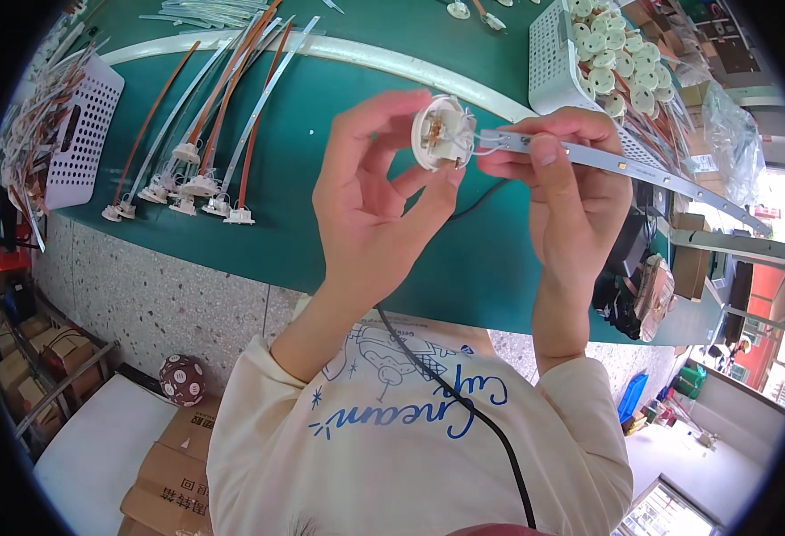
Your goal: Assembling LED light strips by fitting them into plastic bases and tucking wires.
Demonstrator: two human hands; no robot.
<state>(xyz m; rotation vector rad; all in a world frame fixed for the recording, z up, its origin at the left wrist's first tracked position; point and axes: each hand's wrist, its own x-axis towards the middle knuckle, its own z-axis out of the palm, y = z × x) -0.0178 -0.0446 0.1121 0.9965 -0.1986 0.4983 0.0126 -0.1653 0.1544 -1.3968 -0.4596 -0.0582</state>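
Above the green table [276, 259], my left hand [365, 201] grips a round white plastic lamp cap [446, 134] by its rim between thumb and fingers. The cap's inner side, with small electronic parts and thin wires, faces right. Pinched between the thumb and fingers of my right hand [575, 192] is a long, narrow LED strip [669, 179], pointing away to the right. Thin pale wires run between the strip's near end and the cap. Whether they are fixed at both ends is hard to make out.
Several strips with white caps [200, 185] lie on the table at the left, near a white basket [93, 134] of strips. Another white basket [551, 62], filled with round caps, stands back right. A black cable [464, 393] crosses my shirt. Cartons [173, 473] stand lower left.
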